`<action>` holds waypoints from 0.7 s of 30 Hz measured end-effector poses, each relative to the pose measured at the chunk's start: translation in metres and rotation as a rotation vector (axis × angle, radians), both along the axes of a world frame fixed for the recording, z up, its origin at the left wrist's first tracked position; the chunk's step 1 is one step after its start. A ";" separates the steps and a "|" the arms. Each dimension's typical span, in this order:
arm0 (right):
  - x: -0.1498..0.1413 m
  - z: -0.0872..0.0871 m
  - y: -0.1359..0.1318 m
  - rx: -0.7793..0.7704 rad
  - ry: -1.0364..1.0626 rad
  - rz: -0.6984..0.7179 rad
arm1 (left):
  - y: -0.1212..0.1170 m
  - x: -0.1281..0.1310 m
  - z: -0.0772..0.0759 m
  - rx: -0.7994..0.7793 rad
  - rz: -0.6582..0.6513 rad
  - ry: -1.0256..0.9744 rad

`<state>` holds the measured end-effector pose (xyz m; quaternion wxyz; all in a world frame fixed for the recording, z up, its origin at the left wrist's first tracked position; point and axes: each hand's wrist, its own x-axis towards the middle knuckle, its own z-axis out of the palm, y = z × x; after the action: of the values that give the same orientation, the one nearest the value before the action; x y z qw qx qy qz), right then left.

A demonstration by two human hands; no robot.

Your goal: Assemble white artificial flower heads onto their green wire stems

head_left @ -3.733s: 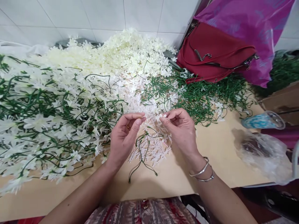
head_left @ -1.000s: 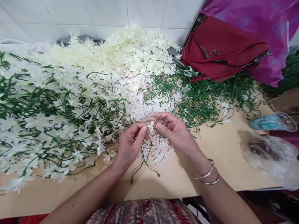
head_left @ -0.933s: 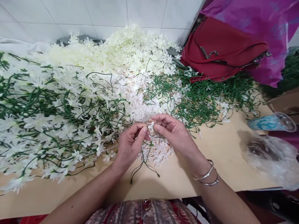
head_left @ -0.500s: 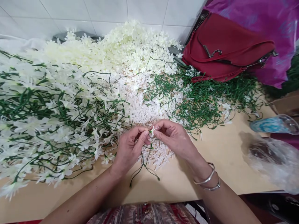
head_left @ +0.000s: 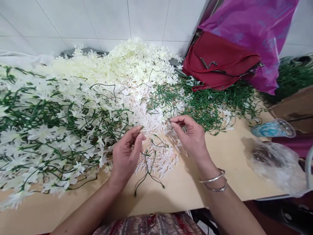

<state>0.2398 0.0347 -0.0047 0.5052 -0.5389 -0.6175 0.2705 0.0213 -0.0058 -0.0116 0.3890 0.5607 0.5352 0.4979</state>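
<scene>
Some room parts left hand (head_left: 127, 148), right hand (head_left: 193, 138) and table edge (head_left: 178, 209).

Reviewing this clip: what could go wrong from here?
The thin white strands lie loose beneath and between the left hand and right hand, so a careless brush might scatter them. The green stems lie tangled beside the right hand; pulling one could drag others along. The bangles on the right wrist might snag a stem.
</scene>
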 end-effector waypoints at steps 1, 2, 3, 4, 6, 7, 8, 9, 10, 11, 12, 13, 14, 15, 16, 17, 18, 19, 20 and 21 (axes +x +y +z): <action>0.001 -0.001 0.001 0.026 -0.059 0.002 | 0.000 -0.002 0.002 -0.001 0.002 0.056; 0.002 -0.003 0.003 0.045 -0.114 0.011 | 0.000 -0.004 0.004 0.003 -0.002 0.119; 0.002 -0.005 0.003 0.062 -0.164 0.020 | 0.000 -0.005 0.005 0.012 -0.009 0.184; 0.002 -0.007 0.004 0.074 -0.210 0.029 | 0.000 -0.006 0.005 0.026 -0.013 0.245; 0.000 -0.012 0.005 0.077 -0.296 0.032 | -0.001 -0.007 0.005 0.071 -0.013 0.354; 0.000 -0.015 0.006 0.070 -0.337 0.027 | -0.001 -0.007 0.005 0.101 -0.015 0.403; -0.001 -0.017 0.006 0.060 -0.377 0.022 | -0.001 -0.007 0.004 0.138 -0.018 0.449; -0.001 -0.019 0.007 0.047 -0.412 0.021 | -0.001 -0.007 0.004 0.183 -0.021 0.490; -0.001 -0.020 0.007 0.038 -0.436 0.024 | -0.002 -0.007 0.004 0.235 -0.022 0.529; 0.000 -0.021 0.007 0.032 -0.448 0.027 | -0.002 -0.006 0.004 0.287 -0.022 0.567; 0.000 -0.020 0.007 0.034 -0.446 0.026 | -0.002 -0.006 0.005 0.338 -0.021 0.600; 0.001 -0.017 0.006 0.042 -0.431 0.013 | -0.002 -0.006 0.006 0.383 -0.020 0.631; 0.002 -0.014 0.005 0.056 -0.404 -0.011 | -0.002 -0.006 0.008 0.419 -0.021 0.659; 0.002 -0.010 0.004 0.075 -0.363 -0.042 | -0.001 -0.005 0.010 0.446 -0.025 0.679; 0.003 -0.006 0.003 0.091 -0.311 -0.068 | -0.001 -0.004 0.013 0.465 -0.034 0.690; 0.003 -0.001 0.001 0.099 -0.250 -0.078 | 0.001 -0.003 0.016 0.486 -0.047 0.685; 0.002 0.002 -0.001 0.098 -0.179 -0.064 | 0.002 -0.002 0.018 0.508 -0.065 0.666; 0.001 0.005 -0.002 0.079 -0.106 -0.023 | 0.004 0.000 0.021 0.527 -0.093 0.638; -0.001 0.008 -0.004 0.041 -0.032 0.036 | 0.007 0.003 0.023 0.539 -0.126 0.604; -0.004 0.009 -0.006 -0.013 0.040 0.105 | 0.010 0.005 0.024 0.543 -0.160 0.567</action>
<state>0.2360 0.0284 0.0041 0.4988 -0.5035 -0.6330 0.3115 0.0263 0.0040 0.0125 0.1012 0.7983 0.4247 0.4148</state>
